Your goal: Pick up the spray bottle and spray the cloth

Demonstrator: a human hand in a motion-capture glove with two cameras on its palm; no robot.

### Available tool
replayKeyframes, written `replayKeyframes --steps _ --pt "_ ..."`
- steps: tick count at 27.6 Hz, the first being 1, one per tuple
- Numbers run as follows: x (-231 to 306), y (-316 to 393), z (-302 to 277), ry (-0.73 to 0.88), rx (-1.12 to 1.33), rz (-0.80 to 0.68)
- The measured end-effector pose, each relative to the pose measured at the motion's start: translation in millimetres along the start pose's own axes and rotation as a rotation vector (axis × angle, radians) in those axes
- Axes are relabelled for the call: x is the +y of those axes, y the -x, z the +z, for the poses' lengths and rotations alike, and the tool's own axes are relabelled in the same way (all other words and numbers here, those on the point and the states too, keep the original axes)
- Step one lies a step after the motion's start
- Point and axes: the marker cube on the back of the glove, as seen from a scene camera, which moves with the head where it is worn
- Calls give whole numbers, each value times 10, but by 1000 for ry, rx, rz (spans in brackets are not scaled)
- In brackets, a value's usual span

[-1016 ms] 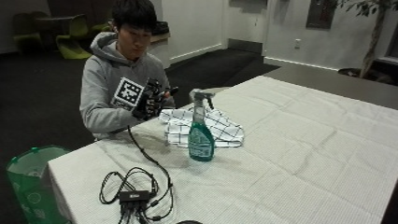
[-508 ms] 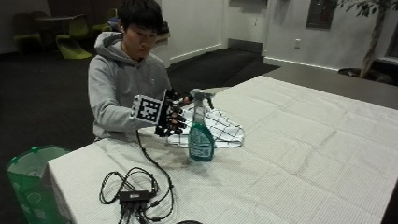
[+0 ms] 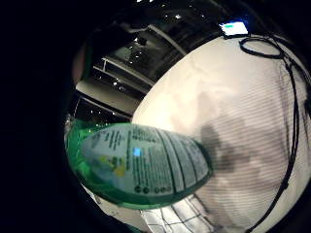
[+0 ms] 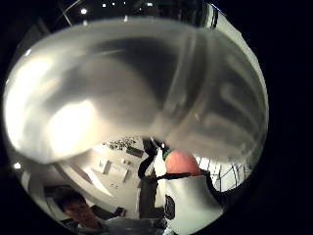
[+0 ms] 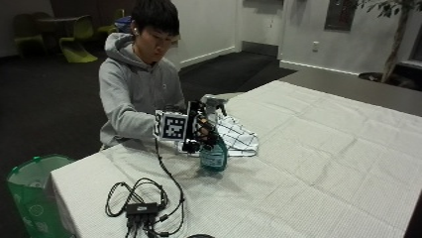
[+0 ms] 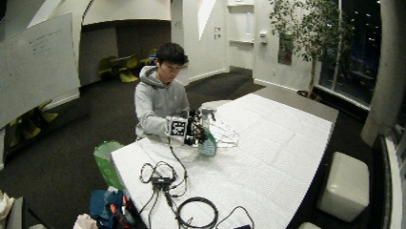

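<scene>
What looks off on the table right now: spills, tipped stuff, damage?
Nothing stands out. The spray bottle stands upright on the white tablecloth with the gloved right hand at its neck. The checked cloth lies rumpled just behind it. No spill shows.

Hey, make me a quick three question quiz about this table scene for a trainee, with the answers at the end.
1. True or false: the spray bottle stands upright on the table.
2. What lies just behind the bottle? A) checked cloth B) plate C) book
3. Fill in: the gloved right hand is at the bottle's ____.

Key: 1 true. 2 A, the checked cloth. 3 neck, just under the trigger head.
</scene>
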Motion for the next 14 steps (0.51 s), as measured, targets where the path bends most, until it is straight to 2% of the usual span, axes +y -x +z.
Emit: replayKeyframes --steps 14 --pt "-203 68 115 -29 -121 104"
